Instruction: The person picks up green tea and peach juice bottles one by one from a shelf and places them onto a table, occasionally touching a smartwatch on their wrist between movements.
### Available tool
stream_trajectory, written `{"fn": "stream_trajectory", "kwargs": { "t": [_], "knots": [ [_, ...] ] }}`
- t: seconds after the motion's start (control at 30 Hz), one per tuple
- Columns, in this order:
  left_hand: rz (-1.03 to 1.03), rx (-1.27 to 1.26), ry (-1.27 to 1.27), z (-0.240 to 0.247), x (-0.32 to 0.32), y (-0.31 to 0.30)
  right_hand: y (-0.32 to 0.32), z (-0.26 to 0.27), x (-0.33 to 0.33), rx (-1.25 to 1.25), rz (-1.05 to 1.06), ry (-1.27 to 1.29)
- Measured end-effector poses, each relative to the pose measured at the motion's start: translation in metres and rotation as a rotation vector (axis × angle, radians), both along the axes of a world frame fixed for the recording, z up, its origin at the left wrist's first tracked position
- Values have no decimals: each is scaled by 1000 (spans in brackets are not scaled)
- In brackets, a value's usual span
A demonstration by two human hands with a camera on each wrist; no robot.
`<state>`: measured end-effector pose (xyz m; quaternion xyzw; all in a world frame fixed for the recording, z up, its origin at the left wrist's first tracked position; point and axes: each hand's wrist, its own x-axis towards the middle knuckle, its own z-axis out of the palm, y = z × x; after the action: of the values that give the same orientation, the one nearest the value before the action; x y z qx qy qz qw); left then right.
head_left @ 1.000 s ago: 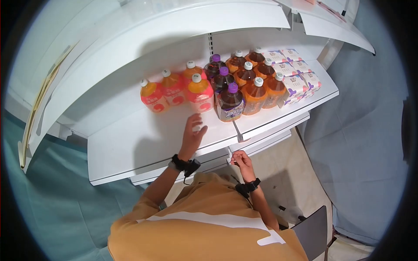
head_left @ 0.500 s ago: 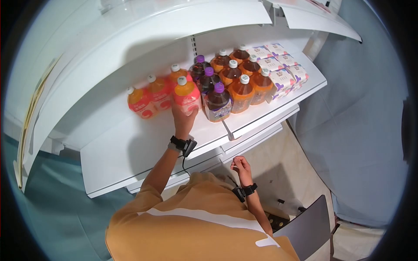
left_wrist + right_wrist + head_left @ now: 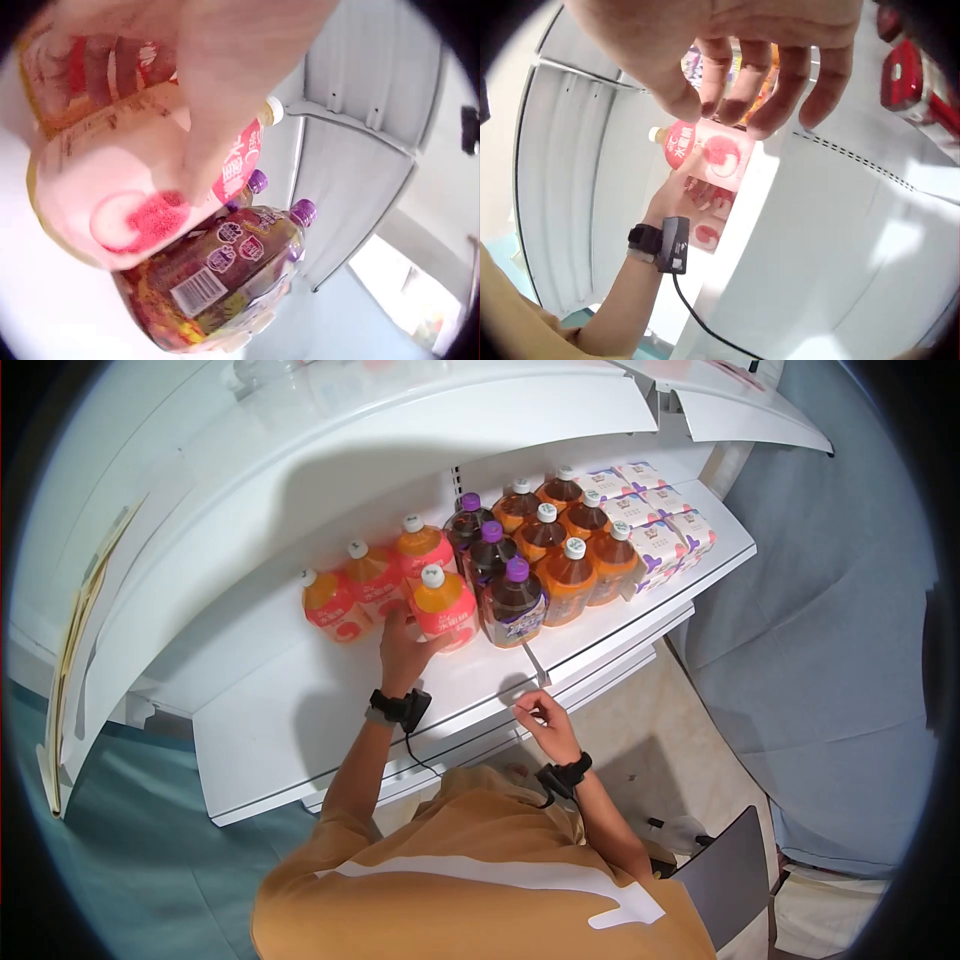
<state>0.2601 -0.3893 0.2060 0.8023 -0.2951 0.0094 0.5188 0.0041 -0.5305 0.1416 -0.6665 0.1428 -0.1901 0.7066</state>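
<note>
Head view: white shelf (image 3: 290,700) stocked with four pink-labelled bottles (image 3: 372,582), three purple-capped bottles (image 3: 515,600), six white-capped tea bottles (image 3: 570,572) and six purple-and-white cartons (image 3: 657,547) (rear cartons small, count less sure). Left hand (image 3: 400,648) on the front pink bottle (image 3: 447,612), fingers wrapped round its lower left side. Bottle upright near the shelf's front, just beside the foremost purple-capped one, with the remaining three of its kind in a slanting row behind and to the left. Right hand (image 3: 540,712) at the shelf's front lip, fingers loosely bent, holding nothing.

Left wrist view: front pink bottle (image 3: 112,172) filling the upper left, one finger (image 3: 217,97) laid across its label. One purple-capped bottle (image 3: 217,285) just below, barcode showing; a second purple cap (image 3: 257,181) behind.

Right wrist view: right hand (image 3: 742,45) close to the lens, four fingers (image 3: 780,94) and thumb hanging bent, narrow gaps, nothing between them. Beyond, left hand (image 3: 682,199) clasping the front pink bottle (image 3: 720,154) low on its body. Black wrist strap (image 3: 664,241) with one cable trailing down.
</note>
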Motion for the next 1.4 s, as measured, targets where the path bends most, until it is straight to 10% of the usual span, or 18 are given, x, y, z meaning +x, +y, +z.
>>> {"fn": "stream_trajectory", "kwargs": {
  "t": [0.27,0.73,1.03,1.4],
  "knots": [
    [-300,144,111,34,-36,42,8,91,51,-369,-20,-138],
    [-399,17,61,12,-67,18,18,59,74,-183,-33,-149],
    [-601,308,-147,11,-90,-11,-5,57,2,-298,-80,-38],
    [-1200,402,473,-33,-171,-128,-14,-6,-120,-97,-549,21]
  ]
}}
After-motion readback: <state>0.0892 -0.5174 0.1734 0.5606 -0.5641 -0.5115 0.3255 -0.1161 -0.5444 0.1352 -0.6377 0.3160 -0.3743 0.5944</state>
